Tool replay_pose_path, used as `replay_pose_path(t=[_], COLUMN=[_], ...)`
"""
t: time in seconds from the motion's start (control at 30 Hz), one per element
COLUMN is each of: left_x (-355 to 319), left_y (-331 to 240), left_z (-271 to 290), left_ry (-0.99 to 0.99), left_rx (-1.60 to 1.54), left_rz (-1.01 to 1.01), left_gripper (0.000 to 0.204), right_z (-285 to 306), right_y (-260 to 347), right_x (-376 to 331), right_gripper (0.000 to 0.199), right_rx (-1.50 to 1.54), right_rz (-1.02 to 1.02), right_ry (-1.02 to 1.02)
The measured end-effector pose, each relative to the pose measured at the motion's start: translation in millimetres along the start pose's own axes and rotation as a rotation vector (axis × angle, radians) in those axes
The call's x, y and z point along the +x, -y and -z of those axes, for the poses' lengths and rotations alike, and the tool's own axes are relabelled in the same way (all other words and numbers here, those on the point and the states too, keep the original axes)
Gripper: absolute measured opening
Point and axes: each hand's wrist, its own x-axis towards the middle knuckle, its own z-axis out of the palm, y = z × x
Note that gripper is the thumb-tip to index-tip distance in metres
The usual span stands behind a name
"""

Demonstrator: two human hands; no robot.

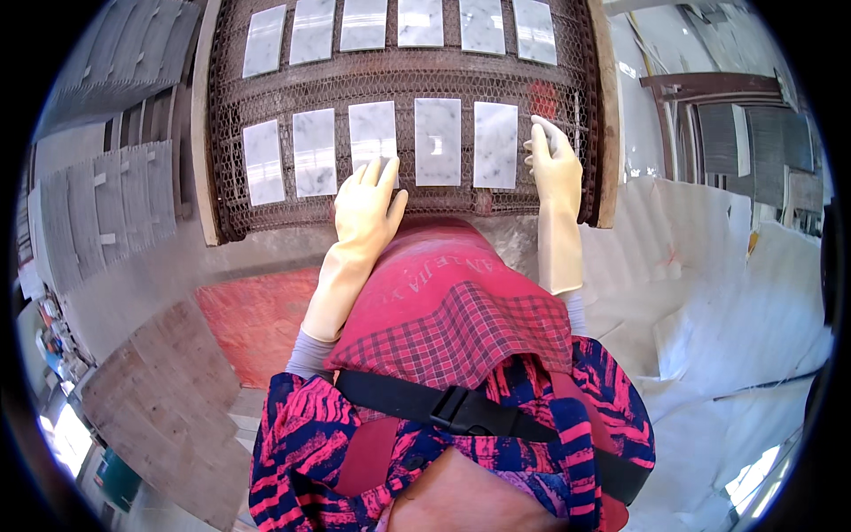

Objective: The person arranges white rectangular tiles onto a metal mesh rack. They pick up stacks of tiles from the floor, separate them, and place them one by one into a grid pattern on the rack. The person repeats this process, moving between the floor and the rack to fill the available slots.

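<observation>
White, grey-veined marble tiles lie in two rows on a wire-mesh conveyor belt (399, 82). In yellowish rubber gloves, both my hands are at the near row. My left hand (368, 202) has its fingers stretched and apart, their tips at the lower edge of the middle tile (372, 131). To the right of the rightmost near tile (495, 146), my right hand (555, 170) hovers over the mesh with its index finger extended and other fingers partly bent. Nothing shows in it. Another tile (438, 142) lies between my hands.
Wooden rails (606, 115) border the belt. Stacked grey slabs (111, 213) stand at the left. A red board (257, 315) and a plywood sheet (164, 399) lie at the lower left. Pale sheeting (683, 266) covers the right side. My red apron (434, 275) reaches the belt's near edge.
</observation>
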Motion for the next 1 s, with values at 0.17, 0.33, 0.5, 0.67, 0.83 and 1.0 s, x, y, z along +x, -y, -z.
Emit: replay_pose_path(t=[0.17, 0.33, 0.5, 0.67, 0.83, 1.0], left_x=[-21.8, -70.8, -129.0, -159.2, -130.2, -127.7], left_y=[-17.9, -47.4, -56.5, -68.8, -71.5, -78.7], left_z=[-1.0, -3.7, -5.7, -5.9, -15.6, -55.0], left_ry=[-0.073, -0.133, -0.182, -0.344, -0.266, -0.229], left_rx=[-0.021, 0.006, 0.033, 0.011, 0.016, 0.061], left_rz=[0.073, 0.166, 0.368, 0.455, 0.502, 0.671], left_gripper=[0.055, 0.057, 0.056, 0.043, 0.026, 0.04], right_z=[-8.5, -46.5, -88.9, -95.2, -105.8, -139.3], right_y=[26.0, 16.0, 7.2, 8.1, 32.6, 19.9], right_x=[-26.9, -53.4, -96.5, -123.3, -111.6, -70.2], right_gripper=[0.035, 0.033, 0.034, 0.035, 0.035, 0.037], right_rx=[0.134, 0.171, 0.172, -0.007, -0.093, -0.281], right_rz=[0.092, 0.327, 0.625, 0.756, 0.688, 0.765], right_ry=[0.201, 0.552, 0.942, 1.192, 1.305, 1.297])
